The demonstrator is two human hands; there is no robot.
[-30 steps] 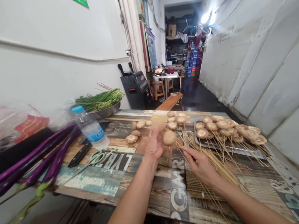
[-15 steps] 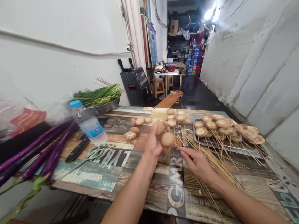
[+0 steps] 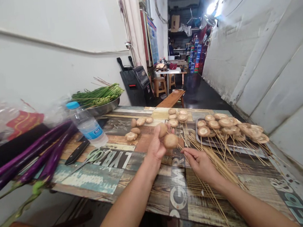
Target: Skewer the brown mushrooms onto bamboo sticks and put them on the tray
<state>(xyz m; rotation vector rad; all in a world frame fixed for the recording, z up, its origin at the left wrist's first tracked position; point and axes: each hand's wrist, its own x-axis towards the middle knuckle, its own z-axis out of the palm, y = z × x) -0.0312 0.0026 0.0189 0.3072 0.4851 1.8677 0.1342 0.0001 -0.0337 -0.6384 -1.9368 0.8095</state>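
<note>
My left hand (image 3: 157, 146) is closed around a brown mushroom (image 3: 162, 129) above the middle of the table. A second round mushroom (image 3: 171, 141) sits against its fingers, cap facing me. Thumb and fingertips of my right hand (image 3: 197, 162) pinch a thin bamboo skewer (image 3: 180, 146), whose upper end meets the second mushroom; how deep it goes is hidden. Under and beside my right hand lies a spread of loose bamboo skewers (image 3: 221, 171). Just beyond my left hand are several loose mushrooms (image 3: 182, 116), and more mushrooms (image 3: 131, 136) lie to its left.
A metal tray (image 3: 215, 142) at the right bears skewered mushrooms (image 3: 225, 122). On the left are a water bottle (image 3: 90, 129), a black-handled knife (image 3: 77, 152), scissors (image 3: 79, 165), long purple eggplants (image 3: 53, 154) and a metal bowl (image 3: 103, 109) of green vegetables (image 3: 99, 96).
The view has shifted slightly. Both hands keep nearly the same place and grip, with the second mushroom a little closer to the right fingertips.
</note>
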